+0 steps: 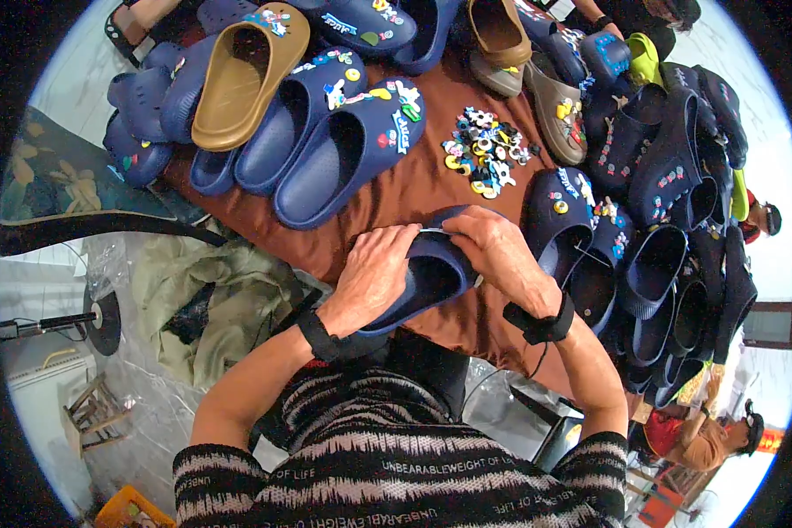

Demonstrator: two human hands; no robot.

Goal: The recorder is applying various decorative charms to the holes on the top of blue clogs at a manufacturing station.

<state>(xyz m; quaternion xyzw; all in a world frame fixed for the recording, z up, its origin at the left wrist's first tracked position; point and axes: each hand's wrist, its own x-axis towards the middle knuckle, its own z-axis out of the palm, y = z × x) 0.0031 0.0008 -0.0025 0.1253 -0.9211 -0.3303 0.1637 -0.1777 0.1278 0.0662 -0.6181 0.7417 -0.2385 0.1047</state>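
Observation:
Both of my hands hold a navy clog (387, 315) low over the near side of the table, its open foot bed facing up. My left hand (371, 275) is closed on its left side, fingertips at the upper edge. On the opposite side, my right hand (500, 255) grips the clog, fingers bent over the upper part. A thin light edge shows between the fingertips, but I cannot tell what it is. Beyond my hands lies a heap of small colourful shoe charms (488, 151). Left of the heap rests a navy clog (326, 176) decorated with charms.
Brown cloth (449, 88) covers the table. A tan clog (253, 75) sits on navy ones at the left, and a grey clog (556, 110) lies right of the charms. Dark clogs (656, 255) crowd the right side. Another person (704, 431) sits at the lower right.

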